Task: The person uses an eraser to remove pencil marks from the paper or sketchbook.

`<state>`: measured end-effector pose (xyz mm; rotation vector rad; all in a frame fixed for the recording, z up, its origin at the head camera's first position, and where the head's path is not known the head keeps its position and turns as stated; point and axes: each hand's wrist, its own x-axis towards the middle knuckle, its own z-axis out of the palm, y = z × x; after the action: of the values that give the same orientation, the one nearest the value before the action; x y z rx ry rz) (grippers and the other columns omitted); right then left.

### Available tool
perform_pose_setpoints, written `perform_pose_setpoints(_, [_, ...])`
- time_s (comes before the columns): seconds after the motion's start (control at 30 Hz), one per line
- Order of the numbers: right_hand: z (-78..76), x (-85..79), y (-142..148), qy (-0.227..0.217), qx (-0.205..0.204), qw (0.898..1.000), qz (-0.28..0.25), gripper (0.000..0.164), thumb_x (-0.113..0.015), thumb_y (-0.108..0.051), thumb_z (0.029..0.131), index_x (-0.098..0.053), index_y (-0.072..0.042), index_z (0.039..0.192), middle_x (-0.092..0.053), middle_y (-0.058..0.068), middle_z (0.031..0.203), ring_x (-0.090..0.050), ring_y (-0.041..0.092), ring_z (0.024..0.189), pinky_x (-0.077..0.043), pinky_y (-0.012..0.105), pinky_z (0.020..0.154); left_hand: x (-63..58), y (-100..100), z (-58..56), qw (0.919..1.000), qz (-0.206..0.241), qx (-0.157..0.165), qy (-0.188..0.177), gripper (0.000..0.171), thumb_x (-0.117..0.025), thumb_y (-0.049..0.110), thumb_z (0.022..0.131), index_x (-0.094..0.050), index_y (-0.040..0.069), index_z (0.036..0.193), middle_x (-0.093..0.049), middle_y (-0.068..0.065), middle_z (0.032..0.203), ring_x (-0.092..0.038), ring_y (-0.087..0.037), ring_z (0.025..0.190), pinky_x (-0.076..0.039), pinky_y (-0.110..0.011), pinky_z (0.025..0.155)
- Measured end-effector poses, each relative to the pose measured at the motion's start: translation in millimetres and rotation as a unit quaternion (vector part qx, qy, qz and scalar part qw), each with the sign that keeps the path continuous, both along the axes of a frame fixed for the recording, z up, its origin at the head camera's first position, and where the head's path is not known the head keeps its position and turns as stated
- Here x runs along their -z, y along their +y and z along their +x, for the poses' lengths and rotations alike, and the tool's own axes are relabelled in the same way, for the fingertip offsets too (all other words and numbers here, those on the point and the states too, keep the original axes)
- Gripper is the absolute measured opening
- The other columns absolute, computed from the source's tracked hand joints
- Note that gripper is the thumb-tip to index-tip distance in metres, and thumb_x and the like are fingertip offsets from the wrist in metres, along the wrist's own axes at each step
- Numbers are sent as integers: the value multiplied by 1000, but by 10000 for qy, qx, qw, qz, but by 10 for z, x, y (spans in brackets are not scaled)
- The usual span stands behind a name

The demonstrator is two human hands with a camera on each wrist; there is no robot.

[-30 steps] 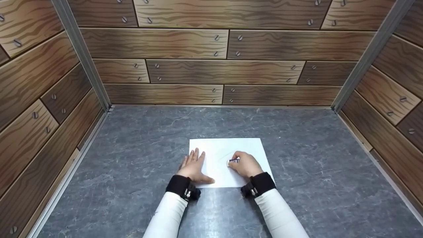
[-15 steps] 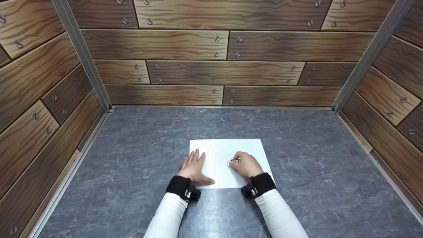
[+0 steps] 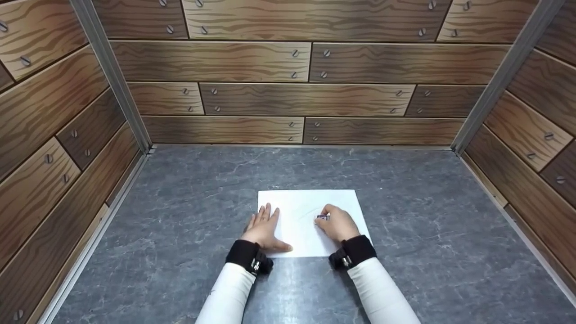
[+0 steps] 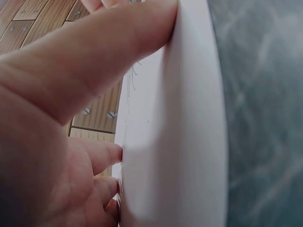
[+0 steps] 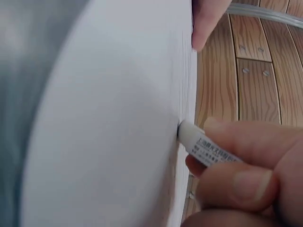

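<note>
The paper [image 3: 299,229] is white with thin grey lines. The eraser [image 5: 190,135] is white; its label [image 5: 210,151] carries black printed characters. The tabletop [image 3: 189,189] is grey with pale marbled veining. The wall panels [image 3: 306,98] show brown wood-grain. Wristbands [image 3: 242,253] are black; sleeves [image 3: 228,290] are white.

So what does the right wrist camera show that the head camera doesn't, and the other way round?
Only the right wrist view: legible rows of small print on the eraser.

Only the head view: white sleeves and black wristbands.

Both: the right hand pinching the eraser on the paper, at least part of the left hand, and plank-patterned walls.
</note>
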<state>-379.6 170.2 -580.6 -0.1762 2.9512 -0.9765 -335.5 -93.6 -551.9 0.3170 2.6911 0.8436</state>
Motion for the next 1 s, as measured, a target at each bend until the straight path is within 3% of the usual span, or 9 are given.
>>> perform_pose_setpoints(0.13, [4, -1, -40, -229, -474, 9986, -59, 16, -84, -29, 107, -73, -18, 103, -75, 4, 97, -58, 17, 78, -50, 32, 77, 28, -10, -14, 10000, 37, 4, -16, 128, -100, 44, 93, -25, -4, 185, -6, -32, 196, -4, -49, 187, -5, -65, 153])
perform_pose_setpoints(0.23, [4, -6, -68, -376, -700, 9968, -105, 15, -84, -30, 107, -73, -20, 103, -68, -1, 89, -54, 14, 74, -48, 31, 75, 42, -11, -36, 10000, 70, 30, -17, 128, -100, 44, 93, -25, -4, 185, -6, -32, 196, -4, -49, 187, -5, -65, 153])
perform_pose_setpoints(0.4, [6, -15, -44, -96, -203, 9997, -56, 18, -85, -28, 106, -71, -19, 99, -56, -3, 77, -49, 16, 68, -43, 32, 70, 32, -11, -56, 10000, 31, 36, -17, 127, -99, 44, 94, -24, -3, 185, -5, -30, 197, -4, -48, 187, -4, -64, 153])
perform_pose_setpoints(0.47, [2, -5, -40, -107, -221, 9997, -68, 18, -85, -28, 106, -72, -19, 100, -59, -3, 80, -51, 16, 70, -44, 32, 71, 21, -9, -45, 10000, 18, 37, -17, 127, -99, 44, 94, -25, -4, 185, -6, -31, 196, -4, -48, 187, -4, -64, 153])
perform_pose_setpoints(0.57, [-6, 7, -52, -345, -573, 9977, -122, 17, -85, -30, 107, -72, -20, 101, -64, -2, 85, -52, 15, 71, -46, 31, 71, 12, -3, -23, 10000, 34, 45, -22, 128, -100, 43, 93, -25, -5, 185, -6, -32, 196, -4, -49, 187, -4, -65, 153])
perform_pose_setpoints(0.67, [-15, 12, -62, -514, -690, 9961, -194, 18, -86, -30, 107, -72, -21, 99, -62, -4, 82, -51, 14, 70, -46, 31, 69, 8, 1, -17, 10000, 55, 40, -15, 128, -100, 44, 93, -24, -5, 185, -5, -32, 196, -4, -49, 187, -4, -65, 153])
perform_pose_setpoints(0.83, [-20, -9, -44, -311, -294, 9990, -132, 18, -85, -29, 106, -72, -19, 99, -51, -5, 75, -47, 15, 68, -42, 32, 69, 16, 3, -40, 10000, 27, 43, 36, 128, -99, 45, 93, -25, -4, 185, -7, -32, 196, -4, -49, 187, -4, -65, 153])
perform_pose_setpoints(1.0, [-18, -21, -19, -181, -72, 9998, -12, 19, -84, -30, 108, -72, -18, 102, -55, -3, 75, -50, 16, 68, -42, 32, 69, 45, -5, -48, 10000, 44, 43, 44, 128, -100, 45, 93, -26, -5, 184, -7, -33, 196, -5, -50, 186, -5, -66, 153])
